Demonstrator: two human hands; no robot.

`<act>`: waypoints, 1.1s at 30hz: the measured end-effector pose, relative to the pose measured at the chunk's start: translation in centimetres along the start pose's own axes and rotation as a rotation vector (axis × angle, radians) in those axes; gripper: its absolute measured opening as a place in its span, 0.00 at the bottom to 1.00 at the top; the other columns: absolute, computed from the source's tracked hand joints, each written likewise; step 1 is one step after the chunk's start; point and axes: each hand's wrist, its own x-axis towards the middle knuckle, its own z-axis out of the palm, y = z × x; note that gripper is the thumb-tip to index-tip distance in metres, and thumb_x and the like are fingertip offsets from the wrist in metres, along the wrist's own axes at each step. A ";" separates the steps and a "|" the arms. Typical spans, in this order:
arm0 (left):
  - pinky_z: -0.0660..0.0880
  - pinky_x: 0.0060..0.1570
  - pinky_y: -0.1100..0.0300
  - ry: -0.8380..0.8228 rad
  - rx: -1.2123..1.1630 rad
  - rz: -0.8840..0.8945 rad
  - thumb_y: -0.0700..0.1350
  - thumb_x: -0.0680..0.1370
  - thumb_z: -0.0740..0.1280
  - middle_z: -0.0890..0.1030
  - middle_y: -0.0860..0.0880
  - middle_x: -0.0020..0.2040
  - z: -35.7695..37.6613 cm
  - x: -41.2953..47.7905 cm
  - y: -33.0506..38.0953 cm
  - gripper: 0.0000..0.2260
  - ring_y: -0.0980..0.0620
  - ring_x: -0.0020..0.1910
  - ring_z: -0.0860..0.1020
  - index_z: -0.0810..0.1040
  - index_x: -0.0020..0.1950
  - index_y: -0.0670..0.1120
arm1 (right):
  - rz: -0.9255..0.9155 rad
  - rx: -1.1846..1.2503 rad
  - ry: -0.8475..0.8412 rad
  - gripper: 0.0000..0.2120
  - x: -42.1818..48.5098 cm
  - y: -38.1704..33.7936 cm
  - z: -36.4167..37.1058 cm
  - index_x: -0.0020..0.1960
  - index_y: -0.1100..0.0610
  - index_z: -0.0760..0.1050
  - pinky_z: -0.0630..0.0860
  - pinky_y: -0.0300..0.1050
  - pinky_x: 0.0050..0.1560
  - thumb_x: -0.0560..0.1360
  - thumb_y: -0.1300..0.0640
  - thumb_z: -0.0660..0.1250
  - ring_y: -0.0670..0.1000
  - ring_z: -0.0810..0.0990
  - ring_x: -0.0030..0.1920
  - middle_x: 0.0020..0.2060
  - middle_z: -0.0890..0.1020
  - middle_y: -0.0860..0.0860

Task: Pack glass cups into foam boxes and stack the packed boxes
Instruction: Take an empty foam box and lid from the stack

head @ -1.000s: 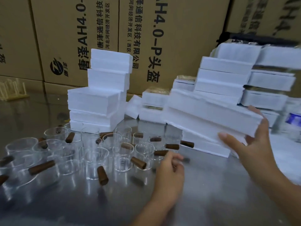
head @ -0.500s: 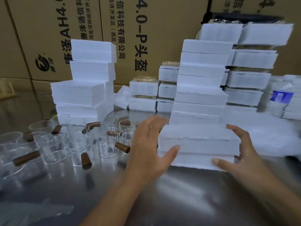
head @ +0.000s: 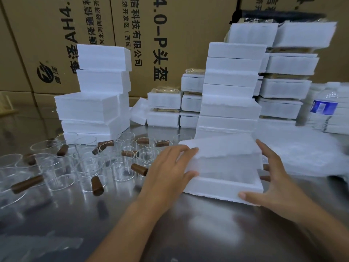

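While the foam box (head: 222, 189) sits on the table (head: 188, 227) just in front of a tall stack of foam boxes (head: 230, 91), its lid (head: 222, 146) is tilted up at the near edge, the left hand (head: 170, 167) pinching the lid's left edge and the right hand (head: 273, 178) clasping the box's right side. Opening the box looks like the step in hand; next the lid needs lifting clear, then a reach left to the glass cups (head: 120, 167).

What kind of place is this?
Probably a packing workroom or warehouse: big printed cardboard cartons line the wall, white foam boxes stand stacked, and many glass cups wait on a steel table.
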 end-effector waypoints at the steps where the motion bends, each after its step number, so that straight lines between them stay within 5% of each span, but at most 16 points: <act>1: 0.72 0.50 0.62 0.020 -0.048 -0.077 0.49 0.73 0.69 0.79 0.45 0.55 -0.3 0.1 0.0 0.20 0.50 0.53 0.77 0.78 0.62 0.43 | 0.007 0.001 -0.002 0.54 0.0 0.1 0.0 0.67 0.24 0.46 0.70 0.29 0.44 0.55 0.44 0.79 0.23 0.65 0.55 0.59 0.55 0.20; 5: 0.68 0.44 0.76 0.278 -0.360 -0.577 0.49 0.77 0.67 0.71 0.57 0.56 -1.2 0.9 -0.7 0.16 0.61 0.52 0.69 0.69 0.64 0.54 | 0.038 -0.010 -0.026 0.55 -0.1 0.3 -0.2 0.66 0.23 0.44 0.69 0.29 0.44 0.52 0.39 0.77 0.28 0.67 0.57 0.60 0.55 0.21; 9: 0.70 0.32 0.79 0.644 -0.592 -1.006 0.49 0.79 0.65 0.71 0.60 0.48 -2.3 1.6 -2.4 0.15 0.62 0.46 0.76 0.60 0.58 0.53 | 0.038 -0.020 -0.059 0.55 -0.1 0.7 0.0 0.66 0.22 0.43 0.70 0.33 0.47 0.53 0.38 0.78 0.39 0.68 0.60 0.60 0.54 0.20; 13: 0.74 0.36 0.69 0.717 -0.621 -1.241 0.50 0.79 0.65 0.71 0.57 0.44 -2.4 0.9 -4.2 0.17 0.63 0.42 0.73 0.57 0.57 0.48 | 0.039 -0.025 -0.061 0.54 -0.1 0.9 0.2 0.66 0.22 0.43 0.69 0.39 0.53 0.52 0.35 0.76 0.42 0.66 0.63 0.62 0.57 0.26; 17: 0.77 0.46 0.54 0.727 -0.634 -1.334 0.52 0.78 0.66 0.69 0.54 0.43 -2.4 0.8 -4.8 0.19 0.60 0.41 0.73 0.57 0.57 0.47 | 0.052 -0.028 -0.085 0.55 0.0 0.8 0.1 0.66 0.23 0.43 0.69 0.37 0.53 0.54 0.37 0.78 0.40 0.67 0.61 0.61 0.54 0.21; 21: 0.69 0.35 0.65 0.730 -0.594 -1.302 0.54 0.76 0.67 0.69 0.54 0.41 -2.3 0.6 -4.9 0.23 0.58 0.37 0.72 0.59 0.60 0.45 | 0.062 -0.047 -0.094 0.56 0.0 0.7 0.0 0.66 0.23 0.42 0.70 0.33 0.49 0.51 0.34 0.77 0.34 0.66 0.61 0.61 0.53 0.19; 25: 0.66 0.34 0.69 0.714 -0.547 -1.273 0.53 0.76 0.69 0.71 0.52 0.45 -2.4 0.4 -4.8 0.22 0.57 0.39 0.73 0.59 0.58 0.46 | 0.074 -0.034 -0.087 0.55 0.0 0.5 -0.1 0.66 0.22 0.43 0.64 0.39 0.60 0.48 0.26 0.73 0.33 0.64 0.62 0.63 0.55 0.22; 29: 0.66 0.39 0.73 0.770 -0.541 -1.342 0.50 0.73 0.73 0.64 0.44 0.66 -2.2 0.7 -4.8 0.28 0.50 0.53 0.71 0.58 0.63 0.45 | 0.053 0.101 0.083 0.34 0.3 -0.4 -0.3 0.64 0.23 0.55 0.66 0.41 0.62 0.60 0.22 0.60 0.31 0.65 0.64 0.63 0.64 0.27; 33: 0.66 0.44 0.75 0.830 -0.497 -1.251 0.46 0.73 0.73 0.61 0.46 0.66 -2.6 0.9 -4.3 0.29 0.51 0.56 0.68 0.58 0.65 0.44 | 0.007 0.129 0.265 0.19 1.4 -2.5 0.0 0.57 0.32 0.69 0.67 0.42 0.62 0.67 0.34 0.60 0.33 0.72 0.59 0.58 0.74 0.33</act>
